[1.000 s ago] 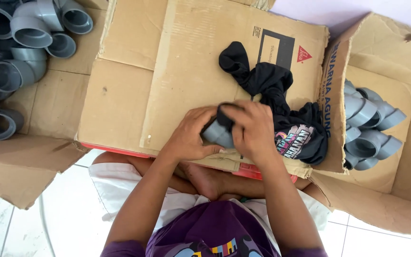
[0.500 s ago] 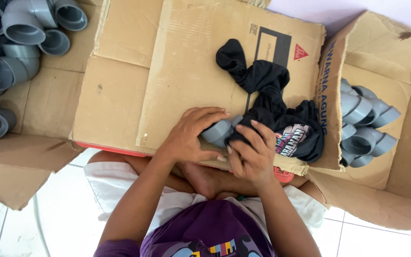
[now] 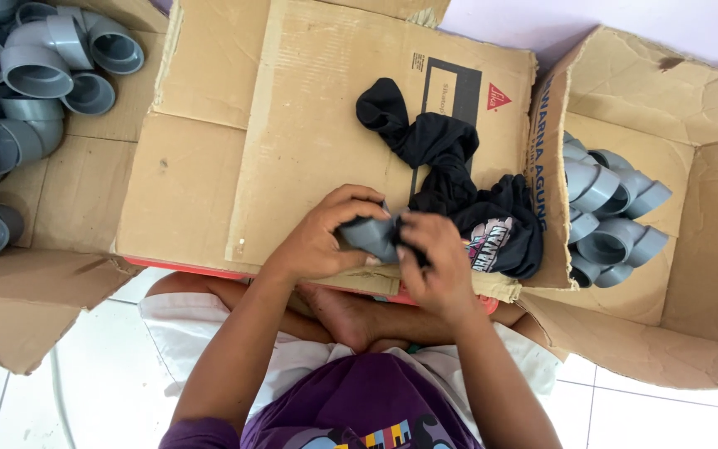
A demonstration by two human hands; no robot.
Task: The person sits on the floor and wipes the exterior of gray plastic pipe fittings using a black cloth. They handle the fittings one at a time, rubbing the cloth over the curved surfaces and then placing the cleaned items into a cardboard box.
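We are holding a grey pipe elbow point(image 3: 369, 235) in our left hand point(image 3: 326, 237), with the fingers curled shut around it. Our right hand point(image 3: 434, 258) is closed too, pinching a bit of the black cloth point(image 3: 459, 187) and pressing it against the end of the elbow. The elbow is sitting right between our two hands, just above the near edge of the flat cardboard sheet point(image 3: 292, 125) that is lying in front of us like a little table. The rest of the black cloth is trailing away from our right hand, bunched up on the cardboard, with a printed picture showing on it. To our right, an open cardboard box point(image 3: 691, 233) is holding a small pile of grey elbows point(image 3: 608, 208). To our left, another open box point(image 3: 51, 199) is holding more grey elbows point(image 3: 35, 75), and they are looking a bit bigger. We think we are rubbing this one piece with the cloth, so it is still in the middle of its turn. We cannot tell which pile is done and which is waiting, so we cannot say how many are left. Under the cardboard our crossed legs point(image 3: 351, 312) are resting on a white tiled floor point(image 3: 101, 374).
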